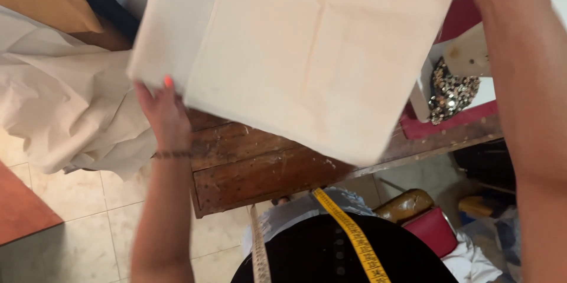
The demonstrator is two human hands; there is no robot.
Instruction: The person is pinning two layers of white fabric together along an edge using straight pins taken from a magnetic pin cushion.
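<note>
Left hand (162, 115) grips the lower-left edge of a large, flat, cream rectangular fabric panel (295, 53), raised above the dark wooden desk (254, 168). Right hand is out of frame; its grip cannot be told. Risk: the unsupported corner may sag and snag on the sequinned cluster (452, 91).

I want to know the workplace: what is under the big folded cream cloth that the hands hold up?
Under the cream cloth a worn wooden table shows, with a red piece and a sequin patch beside it. The cloth hides most of the tabletop and the right hand; the left hand grips its edge.
</note>
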